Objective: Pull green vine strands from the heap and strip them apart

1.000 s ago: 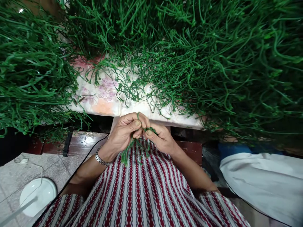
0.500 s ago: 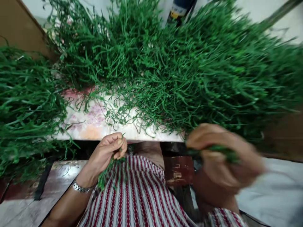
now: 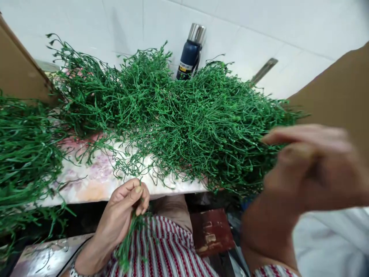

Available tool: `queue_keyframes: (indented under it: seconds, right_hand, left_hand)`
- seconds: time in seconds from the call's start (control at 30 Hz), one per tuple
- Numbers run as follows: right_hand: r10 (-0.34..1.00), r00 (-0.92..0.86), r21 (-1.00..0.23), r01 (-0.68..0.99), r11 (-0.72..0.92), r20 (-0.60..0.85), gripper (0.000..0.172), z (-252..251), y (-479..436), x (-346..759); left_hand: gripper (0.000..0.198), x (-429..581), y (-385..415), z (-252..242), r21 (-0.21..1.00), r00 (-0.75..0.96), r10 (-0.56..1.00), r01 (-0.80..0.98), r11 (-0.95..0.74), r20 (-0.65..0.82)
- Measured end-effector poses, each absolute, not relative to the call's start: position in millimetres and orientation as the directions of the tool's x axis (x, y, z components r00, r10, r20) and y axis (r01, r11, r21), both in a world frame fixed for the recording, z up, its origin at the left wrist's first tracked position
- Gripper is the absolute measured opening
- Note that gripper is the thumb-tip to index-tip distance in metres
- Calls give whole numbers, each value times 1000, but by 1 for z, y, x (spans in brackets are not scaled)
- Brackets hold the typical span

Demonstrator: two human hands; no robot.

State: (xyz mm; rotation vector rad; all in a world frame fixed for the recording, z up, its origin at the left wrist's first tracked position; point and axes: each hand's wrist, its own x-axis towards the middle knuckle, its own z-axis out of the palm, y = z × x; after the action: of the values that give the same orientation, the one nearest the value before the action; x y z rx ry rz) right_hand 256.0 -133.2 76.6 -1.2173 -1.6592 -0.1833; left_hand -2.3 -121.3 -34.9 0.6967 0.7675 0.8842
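My left hand [image 3: 123,213] is closed on a small bunch of green stems [image 3: 128,240] that hangs down over my striped lap [image 3: 170,254]. My right hand [image 3: 311,169] is raised at the right, blurred by motion, its fingers reaching at the right edge of a big heap of green stems [image 3: 201,123] on the table. Whether it holds anything I cannot make out. The table carries a floral cloth [image 3: 95,181] under the heap.
A second mass of green stems [image 3: 23,154] lies at the left. A dark blue flask [image 3: 190,54] stands behind the heap against a white tiled wall. Brown cardboard [image 3: 340,88] rises at the right, more at the far left. White fabric [image 3: 331,238] lies low right.
My right hand has left the left hand and swung up to the right side of the heap. The view has tilted up, showing the flask and wall. My left hand keeps its bunch.
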Motion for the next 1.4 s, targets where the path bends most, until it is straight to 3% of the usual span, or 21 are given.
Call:
queue_keyframes:
  seconds: [0.07, 0.13, 0.2, 0.3, 0.43, 0.57, 0.7, 0.87, 0.97, 1.07, 1.2, 1.27, 1.4]
  right_hand:
    - [721, -157, -370, 774, 515, 675, 24, 44, -142, 228]
    - [838, -371, -502, 677, 539, 401, 34, 10, -142, 202]
    - [866, -429, -680, 557, 477, 257, 38, -22, -138, 182]
    - [902, -405, -875, 369, 312, 151, 32, -57, -136, 162]
    - [969, -242, -982, 167, 90, 48, 26, -70, -137, 158]
    - [977, -174, -988, -76, -138, -123, 26, -67, -137, 162]
    - [955, -218, -936, -243, -254, -202, 32, -74, -136, 157]
    - [942, -316, -989, -61, -136, -110, 33, -79, -132, 156]
    - [955, -297, -996, 85, -5, -30, 23, -70, -131, 172]
    - [974, -202, -949, 272, 160, 107, 16, -58, -133, 195]
    - [919, 115, -896, 298, 329, 376, 19, -39, -140, 209]
    - [908, 20, -844, 377, 380, 418, 18, -31, -141, 206]
    - [863, -431, -698, 531, 480, 264, 30, -30, -136, 190]
  left_hand:
    - [21, 4, -119, -27, 767, 378, 896, -495, 409, -234]
    - [18, 10, -114, -21, 740, 351, 920, -570, 357, -174]
    - [15, 15, -106, -18, 709, 282, 951, -644, 288, -130]
    - [16, 21, -94, -19, 696, 201, 973, -683, 221, -112]
    - [5, 18, -82, -24, 710, 264, 958, -654, 260, -108]
    - [19, 7, -84, -35, 797, 328, 940, -540, 270, -96]
    - [16, 3, -102, -54, 919, 375, 927, -353, 177, -35]
    - [5, 2, -115, -67, 962, 255, 957, -264, -70, 140]
    - [8, -6, -117, -62, 986, 241, 961, -131, -104, 134]
    - [11, -14, -119, -55, 999, 324, 945, -15, -39, 42]
    - [15, -15, -120, -52, 999, 387, 922, 51, 1, -20]
    - [15, -12, -120, -51, 997, 389, 921, 75, -16, -14]
    - [12, -6, -122, -49, 981, 451, 893, 174, -88, 0]
